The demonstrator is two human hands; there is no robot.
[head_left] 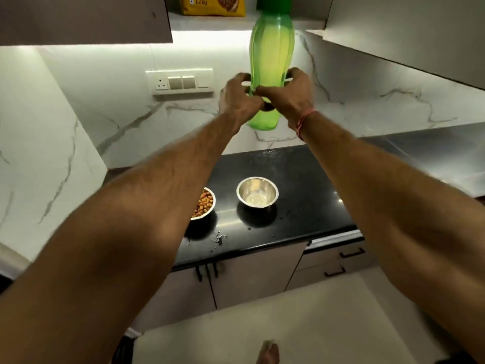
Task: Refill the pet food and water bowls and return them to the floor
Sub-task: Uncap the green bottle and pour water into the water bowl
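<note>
The green water bottle (271, 61) is standing upright in the air, high above the black counter (301, 206), with both the left hand (240, 99) and right hand (286, 94) gripping its lower half. Below it, two steel bowls are sitting apart on the counter: the water bowl (257, 192) (a little clear water inside) and the kibble bowl (204, 207), half hidden by the left forearm.
</note>
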